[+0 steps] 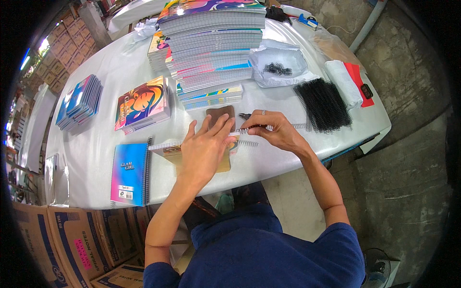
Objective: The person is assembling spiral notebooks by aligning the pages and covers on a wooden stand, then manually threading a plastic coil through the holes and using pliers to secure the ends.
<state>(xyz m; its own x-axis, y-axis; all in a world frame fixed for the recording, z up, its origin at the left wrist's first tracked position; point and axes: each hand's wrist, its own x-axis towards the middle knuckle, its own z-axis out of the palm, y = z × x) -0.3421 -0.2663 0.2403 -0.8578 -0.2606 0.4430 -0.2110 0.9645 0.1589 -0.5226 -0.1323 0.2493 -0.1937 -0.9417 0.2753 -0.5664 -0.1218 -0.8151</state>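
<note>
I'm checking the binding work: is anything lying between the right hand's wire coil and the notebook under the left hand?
Nothing visible. The right hand holds the silver wire spiral coil right at the edge of the tan-covered notebook pressed by the left hand.

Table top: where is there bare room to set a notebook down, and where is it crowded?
Bare table lies between the fanned blue notebooks and the tall stack. Another patch sits at the front right, between the right hand and the black coils. It is crowded around the left hand and the far right edge.
</note>
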